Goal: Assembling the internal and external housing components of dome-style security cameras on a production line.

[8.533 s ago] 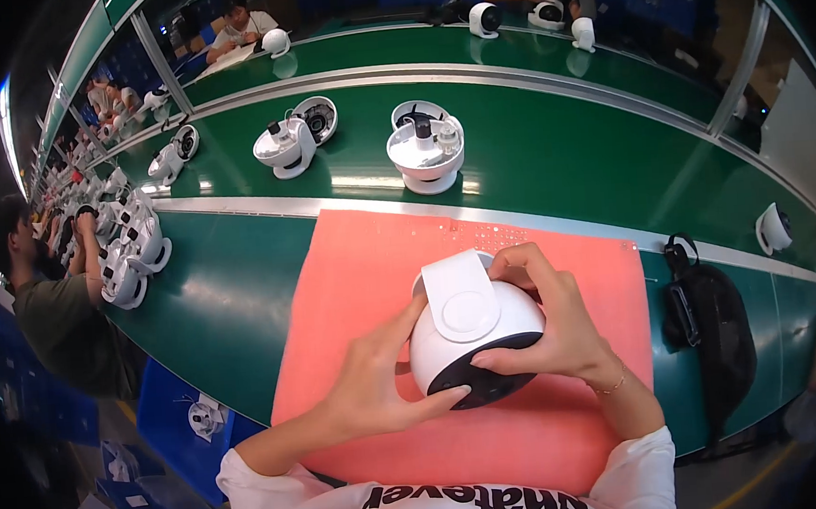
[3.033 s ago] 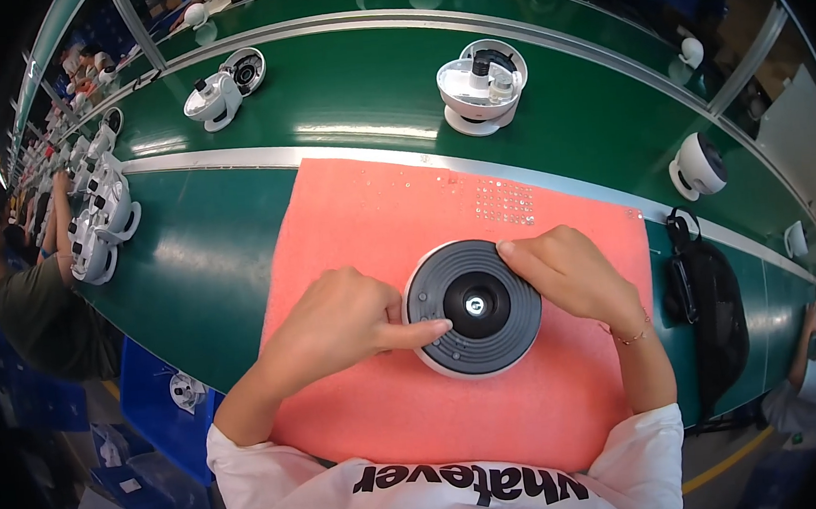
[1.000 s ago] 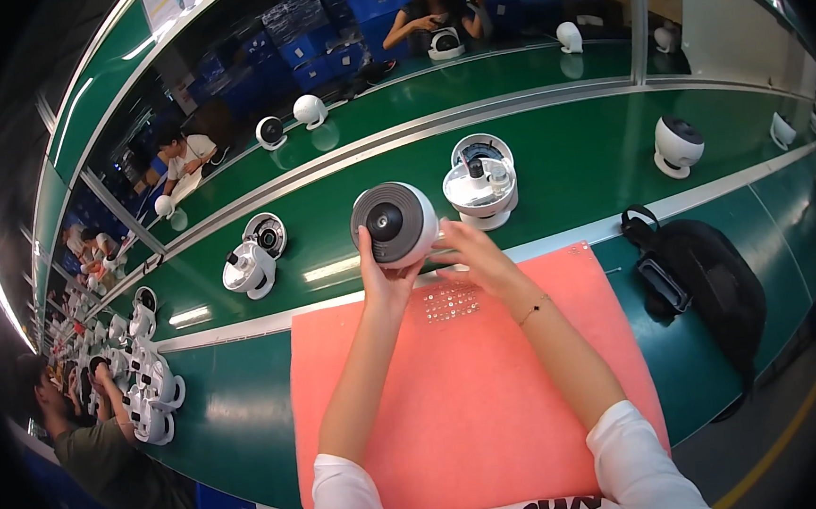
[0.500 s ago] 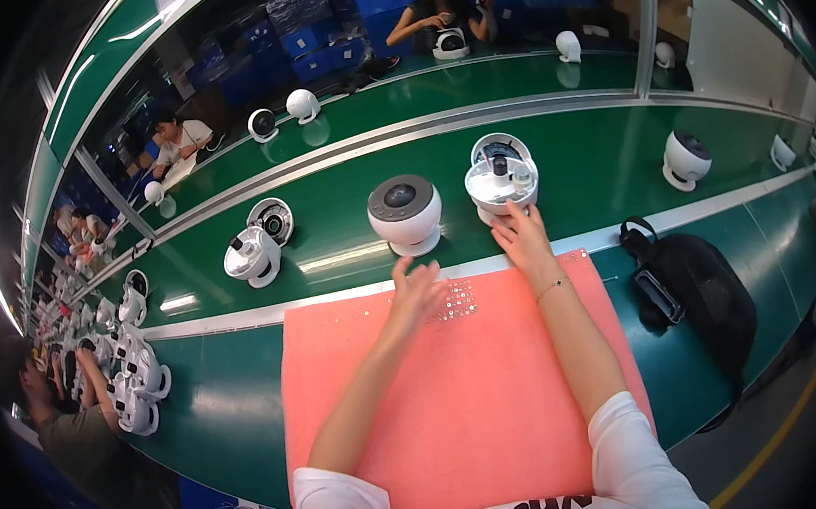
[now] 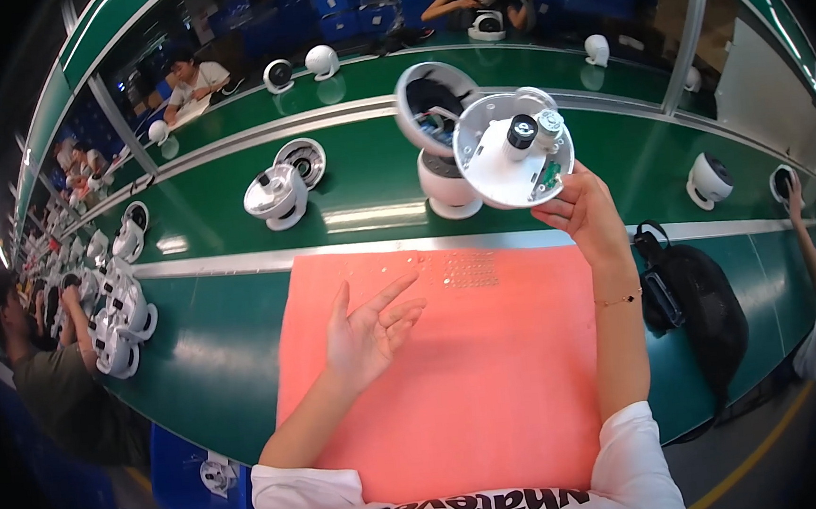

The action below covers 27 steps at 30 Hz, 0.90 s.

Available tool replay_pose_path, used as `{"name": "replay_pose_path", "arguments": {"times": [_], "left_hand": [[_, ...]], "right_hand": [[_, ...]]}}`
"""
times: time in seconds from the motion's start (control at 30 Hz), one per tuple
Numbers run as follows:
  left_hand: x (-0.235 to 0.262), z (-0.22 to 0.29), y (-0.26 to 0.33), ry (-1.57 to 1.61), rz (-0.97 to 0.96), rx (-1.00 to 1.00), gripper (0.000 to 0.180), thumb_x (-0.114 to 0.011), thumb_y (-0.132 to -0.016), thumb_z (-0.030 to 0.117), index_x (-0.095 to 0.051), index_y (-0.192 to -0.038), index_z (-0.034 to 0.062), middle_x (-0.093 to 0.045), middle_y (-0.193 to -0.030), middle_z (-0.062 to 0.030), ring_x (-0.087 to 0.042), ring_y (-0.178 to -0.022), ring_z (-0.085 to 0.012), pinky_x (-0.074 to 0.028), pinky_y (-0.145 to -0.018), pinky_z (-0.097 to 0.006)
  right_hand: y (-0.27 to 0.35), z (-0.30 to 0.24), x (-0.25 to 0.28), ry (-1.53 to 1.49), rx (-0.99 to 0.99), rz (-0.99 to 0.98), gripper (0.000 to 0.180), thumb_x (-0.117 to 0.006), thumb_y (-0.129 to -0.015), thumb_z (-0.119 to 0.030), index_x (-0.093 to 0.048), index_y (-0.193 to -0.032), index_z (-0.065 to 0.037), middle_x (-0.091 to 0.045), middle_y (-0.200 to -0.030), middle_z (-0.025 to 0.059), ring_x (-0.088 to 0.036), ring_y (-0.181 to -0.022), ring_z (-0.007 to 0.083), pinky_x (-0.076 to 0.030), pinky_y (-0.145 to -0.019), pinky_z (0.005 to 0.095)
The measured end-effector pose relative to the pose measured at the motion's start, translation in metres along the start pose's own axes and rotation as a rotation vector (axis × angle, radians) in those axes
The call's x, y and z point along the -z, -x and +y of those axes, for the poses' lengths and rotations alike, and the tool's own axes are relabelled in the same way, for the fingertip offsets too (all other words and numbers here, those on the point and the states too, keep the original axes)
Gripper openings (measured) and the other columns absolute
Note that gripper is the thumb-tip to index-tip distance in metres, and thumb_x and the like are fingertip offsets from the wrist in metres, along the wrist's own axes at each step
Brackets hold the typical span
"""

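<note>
Raised over the green line, my right hand (image 5: 582, 203) grips the rim of an opened white camera housing (image 5: 506, 167). Inside this half sit a black cylinder, a whitish motor-like part and a small green board. Its other half, a round shell (image 5: 435, 101) with a dark inside, hangs behind it, joined by wires. Below them, partly hidden, a closed white device with a dark face (image 5: 451, 190) stands on the line. My left hand (image 5: 367, 338) is empty above the pink mat (image 5: 456, 393), palm up with fingers spread. Small screws (image 5: 471, 270) lie in rows near the mat's far edge.
Another opened housing (image 5: 276, 196) stands on the line to the left, a closed device (image 5: 710, 179) to the right. A black bag (image 5: 700, 305) lies right of the mat. Co-workers sit at the far left, across the line and at the right edge, where a hand (image 5: 794, 191) touches a device.
My right hand has lifted the opened housing off the line and brought it up closer. My left hand has drawn back over the mat and turned palm up. The view has shifted slightly.
</note>
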<state>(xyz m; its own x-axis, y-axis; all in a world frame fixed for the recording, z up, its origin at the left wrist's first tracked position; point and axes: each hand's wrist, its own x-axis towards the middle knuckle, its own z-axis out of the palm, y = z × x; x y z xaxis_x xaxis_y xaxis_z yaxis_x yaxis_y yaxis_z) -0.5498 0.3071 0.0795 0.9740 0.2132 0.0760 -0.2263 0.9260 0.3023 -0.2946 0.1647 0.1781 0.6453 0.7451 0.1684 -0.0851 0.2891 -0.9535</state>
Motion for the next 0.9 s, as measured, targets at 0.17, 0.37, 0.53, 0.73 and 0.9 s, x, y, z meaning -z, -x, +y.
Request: {"name": "replay_pose_path", "arguments": {"times": [0.17,0.37,0.53,0.73,0.9], "left_hand": [[0.011,-0.003,0.03,0.054,0.042,-0.038,0.075,-0.024,-0.089,0.06,-0.024,-0.137,0.0021,-0.054,-0.114,-0.0257,-0.06,-0.098,-0.025,-0.053,-0.08,-0.03],[0.052,-0.012,0.079,0.121,0.218,-0.14,0.041,-0.049,-0.084,0.044,-0.057,-0.106,0.0095,-0.058,-0.107,-0.0091,-0.056,-0.103,-0.0309,-0.053,-0.079,-0.037],[0.043,-0.02,0.094,0.163,0.277,-0.177,0.043,-0.051,-0.084,0.043,-0.053,-0.11,0.0094,-0.057,-0.11,-0.0092,-0.055,-0.105,-0.0295,-0.051,-0.082,-0.037],[0.014,-0.024,0.094,0.203,0.306,-0.195,0.046,-0.053,-0.084,0.043,-0.049,-0.115,0.0093,-0.055,-0.114,-0.0092,-0.054,-0.107,-0.0279,-0.049,-0.085,-0.038],[-0.001,-0.023,0.085,0.211,0.304,-0.134,0.05,-0.055,-0.084,0.043,-0.046,-0.119,0.0092,-0.054,-0.117,-0.0093,-0.053,-0.108,-0.0265,-0.048,-0.087,-0.038]], "right_hand": [[0.012,0.028,-0.037,-0.079,-0.322,-0.254,0.04,-0.043,-0.078,-0.018,-0.049,-0.113,0.0,-0.06,-0.075,0.0026,-0.055,-0.058,0.0091,-0.055,-0.069,0.0333],[0.024,0.042,-0.048,0.275,-0.394,-0.546,0.037,-0.046,-0.079,-0.016,-0.056,-0.11,0.001,-0.048,-0.067,-0.0046,-0.047,-0.06,0.0033,-0.043,-0.059,0.0201],[0.033,0.05,-0.034,0.485,-0.58,-0.633,0.044,-0.042,-0.077,-0.012,-0.054,-0.118,0.001,-0.06,-0.089,0.0026,-0.055,-0.077,0.0086,-0.046,-0.07,0.0223],[0.06,0.042,-0.063,0.792,0.197,-0.301,0.044,-0.051,-0.082,-0.019,-0.048,-0.122,-0.002,-0.051,-0.116,0.0145,-0.049,-0.104,0.0251,-0.037,-0.092,0.0364],[0.123,0.043,-0.156,0.916,0.833,-0.838,0.064,-0.067,-0.07,-0.036,-0.046,-0.119,-0.001,-0.05,-0.104,0.0125,-0.048,-0.099,0.0284,-0.04,-0.083,0.0443]]}}
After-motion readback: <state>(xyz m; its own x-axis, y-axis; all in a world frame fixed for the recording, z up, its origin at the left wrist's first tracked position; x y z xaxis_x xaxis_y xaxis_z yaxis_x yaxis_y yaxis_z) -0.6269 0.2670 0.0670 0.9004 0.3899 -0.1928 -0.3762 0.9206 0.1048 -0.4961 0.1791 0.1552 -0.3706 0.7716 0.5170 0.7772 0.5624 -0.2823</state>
